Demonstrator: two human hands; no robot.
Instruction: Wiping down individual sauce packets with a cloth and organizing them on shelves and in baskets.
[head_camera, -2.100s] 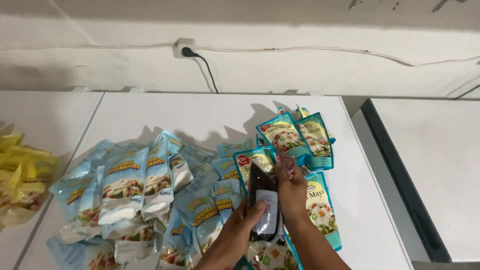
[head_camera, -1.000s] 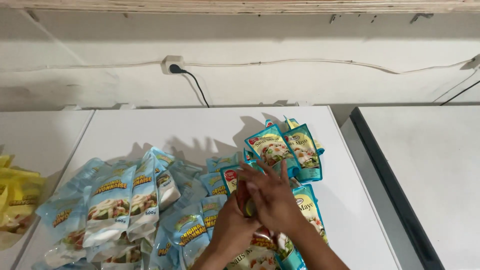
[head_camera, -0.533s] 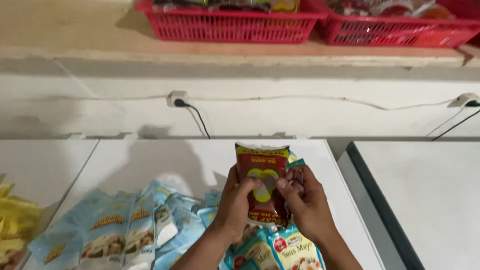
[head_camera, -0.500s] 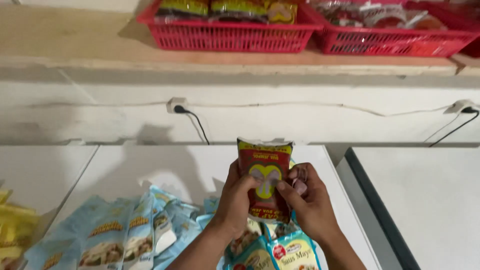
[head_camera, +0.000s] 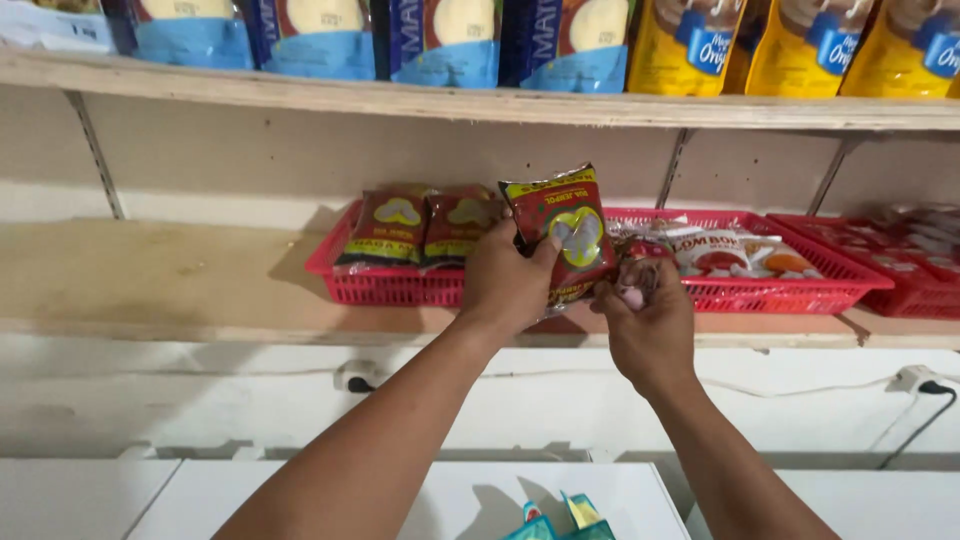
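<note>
Both my hands are raised to the lower wooden shelf (head_camera: 180, 280). My left hand (head_camera: 508, 280) grips a dark red pouch (head_camera: 560, 232) with a yellow band and a pale round window, holding it upright in front of a red plastic basket (head_camera: 400, 285). My right hand (head_camera: 645, 320) pinches the pouch's lower right corner. Two matching dark red pouches (head_camera: 425, 225) stand upright in the basket's left end, just left of the held one. Other packets (head_camera: 730, 250) lie in the basket's right part.
A second red basket (head_camera: 880, 265) sits further right on the same shelf. The upper shelf (head_camera: 480, 100) carries blue pouches (head_camera: 320, 35) and yellow pouches (head_camera: 800, 45). Below are a wall socket (head_camera: 355, 378), a white table (head_camera: 420, 500) and the tips of blue packets (head_camera: 565, 515).
My view has tilted up from the table to the shelves. Both hands lifted the dark red pouch from above the blue packets up to the red basket.
</note>
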